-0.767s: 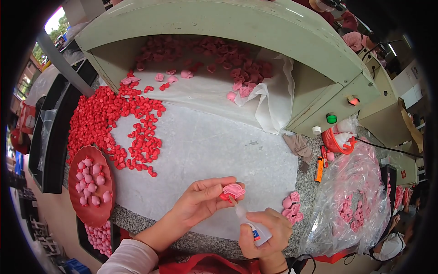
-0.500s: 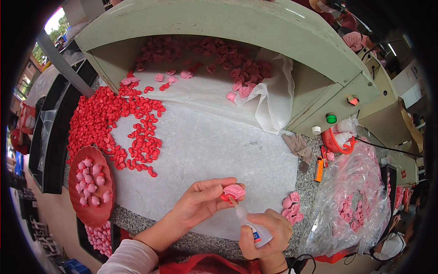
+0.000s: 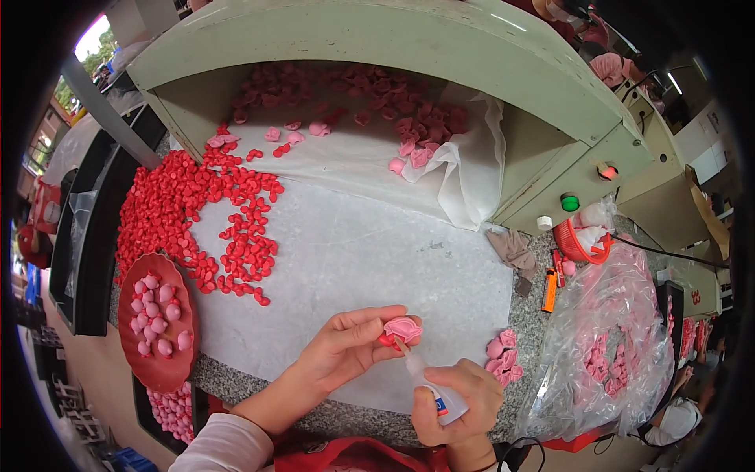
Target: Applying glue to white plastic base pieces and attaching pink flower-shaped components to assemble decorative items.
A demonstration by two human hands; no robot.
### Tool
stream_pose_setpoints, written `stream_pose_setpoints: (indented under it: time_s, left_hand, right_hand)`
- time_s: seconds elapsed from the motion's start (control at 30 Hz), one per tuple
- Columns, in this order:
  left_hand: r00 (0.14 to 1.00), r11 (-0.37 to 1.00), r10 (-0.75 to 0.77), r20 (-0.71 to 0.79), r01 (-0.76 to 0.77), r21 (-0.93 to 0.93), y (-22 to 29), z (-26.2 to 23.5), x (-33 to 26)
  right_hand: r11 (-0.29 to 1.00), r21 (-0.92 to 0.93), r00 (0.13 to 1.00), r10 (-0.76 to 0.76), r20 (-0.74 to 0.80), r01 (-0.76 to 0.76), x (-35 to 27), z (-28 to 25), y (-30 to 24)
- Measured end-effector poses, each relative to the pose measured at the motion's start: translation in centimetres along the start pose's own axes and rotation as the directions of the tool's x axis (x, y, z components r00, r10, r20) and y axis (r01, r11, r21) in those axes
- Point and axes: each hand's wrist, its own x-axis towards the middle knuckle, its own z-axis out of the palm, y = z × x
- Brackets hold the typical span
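Observation:
Between the fingertips of my left hand [image 3: 351, 343] is a small pink flower-shaped piece [image 3: 403, 329] with a red part [image 3: 388, 340] at its lower left. A white squeeze glue bottle [image 3: 445, 397] is gripped in my right hand [image 3: 469, 409]. Its narrow nozzle points up and left and reaches the underside of the held piece; whether the tip touches is too small to tell. Several pink petal pieces [image 3: 503, 358] lie on the table just right of my right hand. White paper [image 3: 346, 259] covers the table beneath both hands.
Many small red pieces [image 3: 169, 204] are heaped at left, beside a red dish [image 3: 163, 363] of pink buds. A pale green metal housing [image 3: 377, 39] spans the back, with pink petals inside. At right are an orange lighter [image 3: 549, 291], a red basket [image 3: 578, 245] and a clear plastic bag [image 3: 621, 330].

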Motion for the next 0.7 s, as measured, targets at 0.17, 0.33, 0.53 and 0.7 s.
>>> stream_pose_setpoints:
  time_s: [0.17, 0.33, 0.53, 0.7]
  left_hand:
    - [1.0, 1.0, 0.009, -0.026, -0.009, 0.001, -0.02, 0.01, -0.04]
    - [0.999, 0.999, 0.043, -0.013, -0.043, 0.016, -0.13, 0.02, 0.0]
    - [0.997, 0.997, 0.076, -0.016, -0.076, 0.031, -0.18, -0.24, 0.01]
    - [0.997, 0.996, 0.075, 0.001, -0.075, 0.038, -0.36, -0.2, 0.08]
  right_hand:
    - [1.0, 0.015, 0.999, -0.013, -0.033, 0.013, 0.07, 0.25, 0.22]
    - [1.0, 0.007, 0.998, 0.004, -0.066, -0.004, 0.28, -0.06, 0.38]
    - [1.0, -0.002, 0.996, 0.008, -0.091, -0.008, 0.22, -0.26, 0.55]
    - [1.0, 0.001, 0.999, 0.014, -0.044, -0.014, 0.13, -0.3, 0.28]
